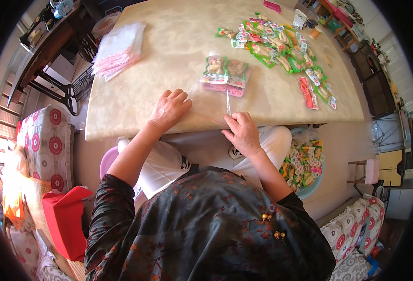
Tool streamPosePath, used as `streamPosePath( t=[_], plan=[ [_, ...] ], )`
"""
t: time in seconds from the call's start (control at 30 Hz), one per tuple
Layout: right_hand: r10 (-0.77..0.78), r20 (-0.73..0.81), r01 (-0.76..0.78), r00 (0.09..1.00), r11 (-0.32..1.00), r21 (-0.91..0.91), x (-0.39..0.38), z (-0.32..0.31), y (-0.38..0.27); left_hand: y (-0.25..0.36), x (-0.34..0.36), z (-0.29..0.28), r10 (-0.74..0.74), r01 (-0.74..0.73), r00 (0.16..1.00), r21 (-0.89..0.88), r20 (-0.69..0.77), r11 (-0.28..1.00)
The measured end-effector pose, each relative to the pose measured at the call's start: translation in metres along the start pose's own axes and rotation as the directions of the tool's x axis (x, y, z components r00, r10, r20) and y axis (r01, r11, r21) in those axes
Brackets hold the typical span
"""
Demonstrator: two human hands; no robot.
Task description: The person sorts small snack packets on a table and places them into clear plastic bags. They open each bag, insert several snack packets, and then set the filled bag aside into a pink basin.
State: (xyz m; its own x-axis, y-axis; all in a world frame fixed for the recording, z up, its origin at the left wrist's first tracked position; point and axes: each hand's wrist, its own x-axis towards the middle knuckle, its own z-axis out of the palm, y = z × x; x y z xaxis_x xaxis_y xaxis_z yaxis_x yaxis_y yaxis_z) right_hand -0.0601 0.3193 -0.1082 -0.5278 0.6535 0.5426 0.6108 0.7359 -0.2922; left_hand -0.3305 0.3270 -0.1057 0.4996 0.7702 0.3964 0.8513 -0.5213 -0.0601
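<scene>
On the table, a pink tray with small sealed food packets on it lies inside a clear plastic bag, whose creases catch the light. My right hand pinches the bag's near end between thumb and fingers, just over the table's front edge. To the left, my left hand has its fingers curled closed at the same end of the bag. A thin pinkish line, seemingly the bag's edge, runs between the hands. What lies under the left fingers is mostly hidden.
A pile of green and white food packets spreads over the table's far right, with a red packet nearer. Flat clear bags with pink edges are stacked at left. A tub of more packets stands by my right knee.
</scene>
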Motion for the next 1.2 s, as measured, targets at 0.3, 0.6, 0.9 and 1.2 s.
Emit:
streamPosePath(
  t=[0.3, 0.6, 0.9, 1.2],
  plan=[
    [-0.099, 0.002, 0.099, 0.995, 0.995, 0.001, -0.014, 0.001, 0.017, 0.009, -0.017, -0.012, -0.048, 0.047, 0.999, -0.145, -0.006, 0.988],
    [0.059, 0.102, -0.099, 0.993, 0.889, 0.448, -0.006, -0.053, -0.006, 0.037, -0.047, -0.059, -0.225, 0.230, 0.970, -0.681, 0.098, 0.695],
    [0.323, 0.223, -0.381, 0.920, 0.603, 0.700, 0.042, -0.040, 0.044, 0.018, 0.009, -0.020, -0.521, 0.260, 0.818, -0.965, 0.244, -0.044],
    [0.391, 0.350, -0.506, 0.851, 0.433, 0.746, 0.064, -0.030, 0.062, 0.008, 0.026, -0.010, -0.586, 0.233, 0.752, -0.954, 0.301, -0.191]
  ],
)
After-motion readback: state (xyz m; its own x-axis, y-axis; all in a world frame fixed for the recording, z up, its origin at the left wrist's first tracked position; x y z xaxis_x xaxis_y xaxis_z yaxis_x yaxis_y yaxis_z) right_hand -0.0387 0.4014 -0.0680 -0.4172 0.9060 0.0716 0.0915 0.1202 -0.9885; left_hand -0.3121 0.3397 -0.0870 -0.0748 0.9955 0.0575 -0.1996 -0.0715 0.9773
